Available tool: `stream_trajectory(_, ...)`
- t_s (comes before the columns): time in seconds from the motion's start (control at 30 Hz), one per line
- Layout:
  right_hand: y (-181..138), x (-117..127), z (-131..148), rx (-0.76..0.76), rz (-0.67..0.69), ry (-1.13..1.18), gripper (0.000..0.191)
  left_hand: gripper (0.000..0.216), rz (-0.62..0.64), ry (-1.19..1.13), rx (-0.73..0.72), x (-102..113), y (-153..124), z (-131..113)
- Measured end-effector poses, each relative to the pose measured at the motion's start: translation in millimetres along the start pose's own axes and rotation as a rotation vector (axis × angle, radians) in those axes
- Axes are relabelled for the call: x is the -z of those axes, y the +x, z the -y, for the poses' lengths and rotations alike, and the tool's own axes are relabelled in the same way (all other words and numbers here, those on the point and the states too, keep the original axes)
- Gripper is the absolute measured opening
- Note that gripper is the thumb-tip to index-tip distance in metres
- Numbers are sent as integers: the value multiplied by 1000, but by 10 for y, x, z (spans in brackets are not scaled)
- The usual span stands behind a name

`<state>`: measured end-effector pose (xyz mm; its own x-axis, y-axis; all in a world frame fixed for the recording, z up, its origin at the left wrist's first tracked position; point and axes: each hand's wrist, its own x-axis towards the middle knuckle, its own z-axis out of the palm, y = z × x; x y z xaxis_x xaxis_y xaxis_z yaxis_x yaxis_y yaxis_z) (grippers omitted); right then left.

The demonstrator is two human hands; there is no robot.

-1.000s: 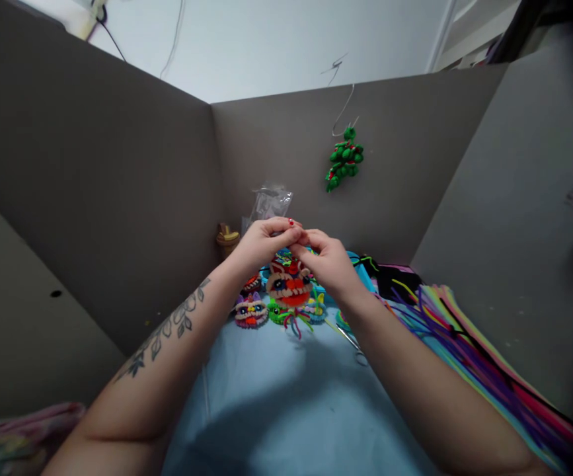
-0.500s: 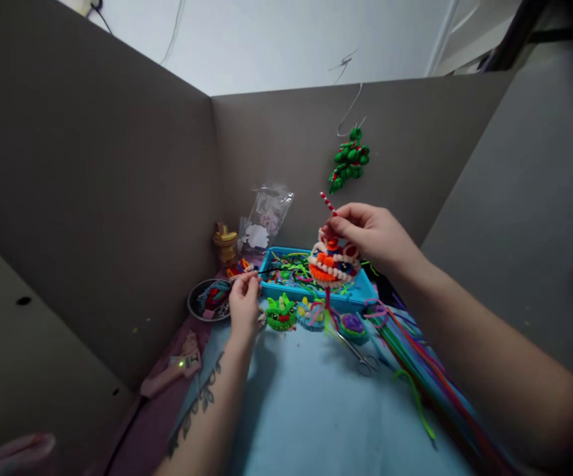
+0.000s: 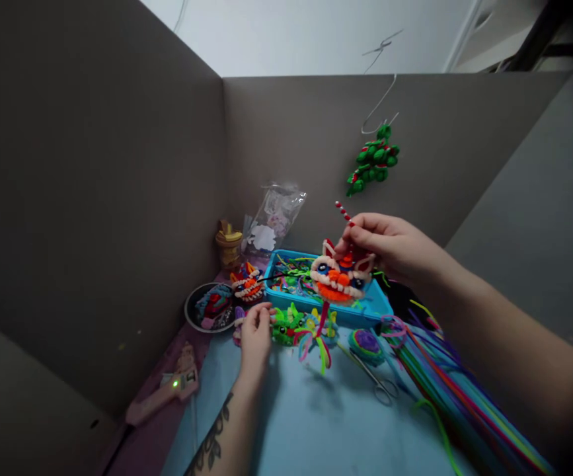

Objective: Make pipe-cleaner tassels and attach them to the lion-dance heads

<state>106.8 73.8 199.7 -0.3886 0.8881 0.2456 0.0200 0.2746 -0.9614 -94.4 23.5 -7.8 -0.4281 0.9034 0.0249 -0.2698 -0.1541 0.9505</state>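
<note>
Orange and cream, the face ornament [image 3: 336, 285] hung above the tabletop [image 3: 310, 423] before the blue tray [image 3: 378, 305], the right grip [image 3: 392, 248] pinching it near the red-and-white strand [image 3: 344, 212]; from my end I could not tell whether the left grip [image 3: 256, 336], beside the green figure [image 3: 284, 325], held anything

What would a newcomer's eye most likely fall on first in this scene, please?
Probably the fuzzy orange-and-cream animal head held up by the right hand, with its multicoloured tassel dangling below. Next might come the bright blue tray of coloured scraps behind it, then the green ornament hanging above against the grey partition.
</note>
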Motion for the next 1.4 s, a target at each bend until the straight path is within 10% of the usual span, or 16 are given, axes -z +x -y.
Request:
stream_trajectory(0.27, -133, -416, -63, -238, 254, 167, 36, 28, -418, -394, 26, 275, 207, -242)
stream_trajectory(0.7, 318, -805, -1145, -159, 396, 81, 40, 21, -486, -506, 116, 405, 278, -269)
stream_trajectory(1.4, 912, -665, -1709, -164, 66, -150, 31, 17, -410, -528, 209, 361, 244, -246)
